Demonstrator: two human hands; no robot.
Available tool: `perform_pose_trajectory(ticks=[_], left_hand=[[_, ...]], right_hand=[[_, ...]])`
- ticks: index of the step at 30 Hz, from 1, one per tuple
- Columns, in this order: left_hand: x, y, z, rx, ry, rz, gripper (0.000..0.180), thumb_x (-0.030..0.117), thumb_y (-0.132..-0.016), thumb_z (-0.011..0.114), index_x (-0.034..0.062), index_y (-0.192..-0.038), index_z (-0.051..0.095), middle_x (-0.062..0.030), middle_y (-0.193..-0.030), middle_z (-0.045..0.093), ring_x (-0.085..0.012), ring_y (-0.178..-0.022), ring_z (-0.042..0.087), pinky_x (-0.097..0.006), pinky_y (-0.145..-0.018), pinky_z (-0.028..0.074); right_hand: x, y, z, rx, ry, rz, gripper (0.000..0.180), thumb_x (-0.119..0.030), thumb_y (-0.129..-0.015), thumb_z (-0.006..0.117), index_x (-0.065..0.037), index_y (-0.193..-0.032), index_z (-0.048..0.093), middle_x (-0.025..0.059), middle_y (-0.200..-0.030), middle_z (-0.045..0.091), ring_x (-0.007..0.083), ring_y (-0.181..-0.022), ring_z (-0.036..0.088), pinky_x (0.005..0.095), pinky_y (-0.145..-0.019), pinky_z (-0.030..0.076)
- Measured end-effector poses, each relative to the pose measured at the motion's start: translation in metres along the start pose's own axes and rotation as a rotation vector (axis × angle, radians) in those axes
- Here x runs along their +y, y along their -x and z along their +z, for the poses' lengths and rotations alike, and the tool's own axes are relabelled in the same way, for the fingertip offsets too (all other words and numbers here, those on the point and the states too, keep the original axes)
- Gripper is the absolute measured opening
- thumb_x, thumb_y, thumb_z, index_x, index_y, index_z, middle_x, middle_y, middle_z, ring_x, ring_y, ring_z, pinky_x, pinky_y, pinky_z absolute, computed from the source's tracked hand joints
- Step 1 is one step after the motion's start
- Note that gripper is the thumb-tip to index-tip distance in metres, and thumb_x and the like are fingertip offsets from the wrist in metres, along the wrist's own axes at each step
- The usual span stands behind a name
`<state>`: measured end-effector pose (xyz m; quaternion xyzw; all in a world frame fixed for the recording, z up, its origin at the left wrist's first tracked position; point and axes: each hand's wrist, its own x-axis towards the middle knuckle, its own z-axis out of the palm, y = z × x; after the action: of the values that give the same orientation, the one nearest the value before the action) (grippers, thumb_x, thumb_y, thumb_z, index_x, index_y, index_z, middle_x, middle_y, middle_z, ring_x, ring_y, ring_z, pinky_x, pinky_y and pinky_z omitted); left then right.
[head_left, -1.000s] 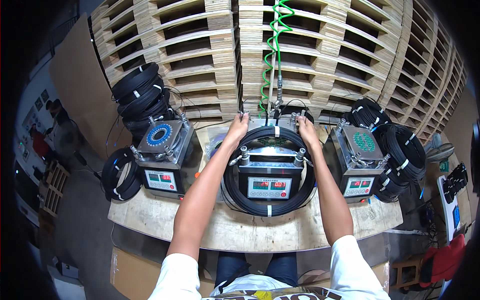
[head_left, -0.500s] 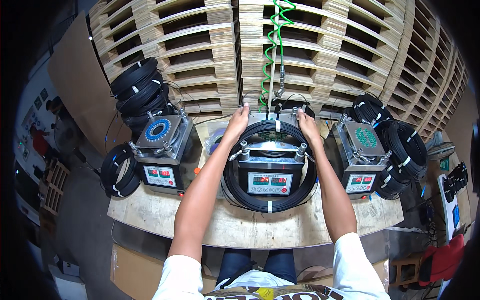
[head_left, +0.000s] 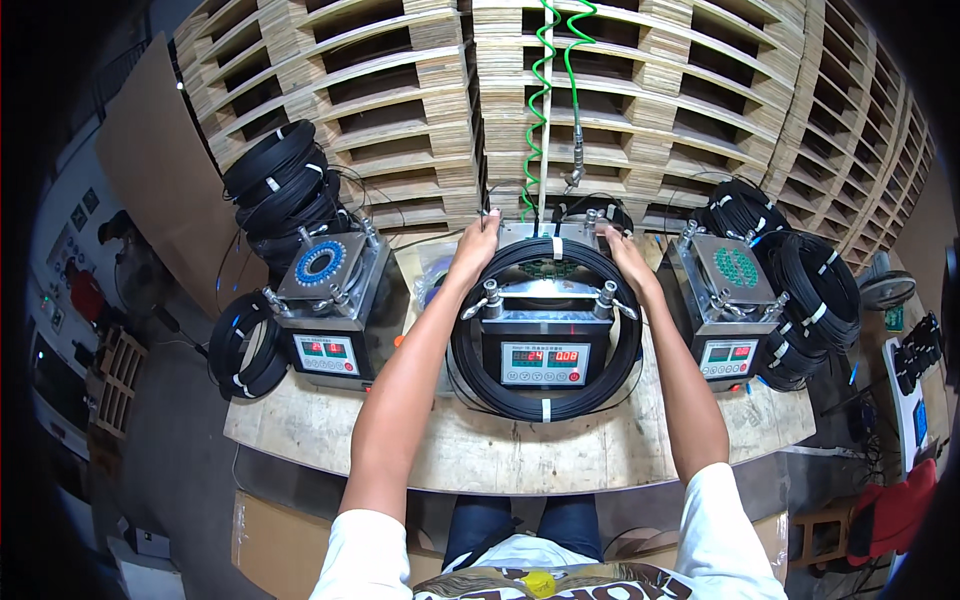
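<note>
A black heated machine [head_left: 545,328] with a lit red display stands in the middle of the table. A large coil of thin black cable [head_left: 547,409], tied with white bands, leans around its front. My left hand [head_left: 479,246] is closed at the machine's back left corner, its fingers wrapped around a metal clamp post partly hidden by them. At the back right corner, my right hand [head_left: 626,256] is beside another metal clamp post [head_left: 590,219]. Its fingertips are slightly smeared, and their grip does not show. A green-dotted plate partly shows inside the coil.
Similar machines stand left [head_left: 328,270] and right [head_left: 735,270], with blue and green rings of parts on top. Black cable coils [head_left: 275,165] pile beside them. A green spiral air hose [head_left: 573,75] hangs before stacked wooden pallets [head_left: 390,65]. The wooden table [head_left: 480,455] curves toward me.
My right hand has shifted slightly away from the back right post, leaving it more visible. My left hand stays at its post. The hanging hose end swung right, and the displayed digits changed.
</note>
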<state>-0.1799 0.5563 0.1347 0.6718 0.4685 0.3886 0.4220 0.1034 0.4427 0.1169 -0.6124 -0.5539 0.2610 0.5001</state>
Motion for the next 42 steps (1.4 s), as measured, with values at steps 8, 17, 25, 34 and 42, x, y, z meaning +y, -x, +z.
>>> perform_pose_trajectory(ticks=[8,17,25,34,42], left_hand=[[-0.007,-0.001,-0.012,0.013,-0.058,0.022,0.069,0.057,-0.1,0.047,-0.0032,-0.129,0.061,-0.0268,-0.122,0.066,-0.0359,-0.12,0.061,-0.039,-0.102,0.044],[-0.002,-0.002,-0.014,0.064,-0.026,0.022,0.053,0.047,-0.099,0.055,-0.0022,-0.115,0.066,-0.0208,-0.103,0.071,-0.0276,-0.098,0.066,-0.038,-0.088,0.048],[0.012,0.001,-0.001,0.101,0.005,0.017,0.054,0.046,-0.1,0.056,-0.0048,-0.12,0.059,-0.0199,-0.111,0.068,-0.026,-0.102,0.063,-0.036,-0.092,0.046],[0.008,-0.002,0.007,0.064,0.001,0.005,0.057,0.046,-0.096,0.061,-0.0049,-0.123,0.059,-0.0227,-0.117,0.067,-0.0283,-0.112,0.062,-0.036,-0.099,0.044],[0.008,0.002,-0.008,-0.01,-0.021,0.01,0.076,0.05,-0.095,0.064,-0.0034,-0.144,0.042,-0.0229,-0.13,0.059,-0.0276,-0.121,0.055,-0.036,-0.104,0.041]], right_hand=[[-0.007,-0.005,0.017,0.058,0.007,-0.013,0.055,-0.046,-0.107,0.036,-0.003,-0.136,0.056,0.0082,-0.125,0.064,0.0176,-0.113,0.056,0.03,-0.101,0.04],[0.007,-0.032,0.019,0.086,0.106,-0.133,0.044,-0.036,-0.105,0.046,-0.001,-0.126,0.063,0.0081,-0.113,0.069,0.0171,-0.102,0.061,0.0324,-0.094,0.046],[-0.012,-0.018,0.014,0.152,0.136,0.154,0.04,-0.033,-0.099,0.049,-0.002,-0.117,0.068,0.0129,-0.099,0.072,0.0226,-0.095,0.066,0.0335,-0.087,0.05],[0.01,-0.028,0.007,0.181,0.114,0.006,0.046,-0.038,-0.101,0.044,-0.001,-0.105,0.071,0.0136,-0.099,0.071,0.0245,-0.092,0.065,0.0386,-0.084,0.05],[-0.016,-0.033,0.017,0.003,-0.114,0.245,0.026,-0.014,-0.093,0.051,-0.002,-0.108,0.069,0.0074,-0.082,0.066,0.0113,-0.064,0.058,0.0249,-0.054,0.043]])
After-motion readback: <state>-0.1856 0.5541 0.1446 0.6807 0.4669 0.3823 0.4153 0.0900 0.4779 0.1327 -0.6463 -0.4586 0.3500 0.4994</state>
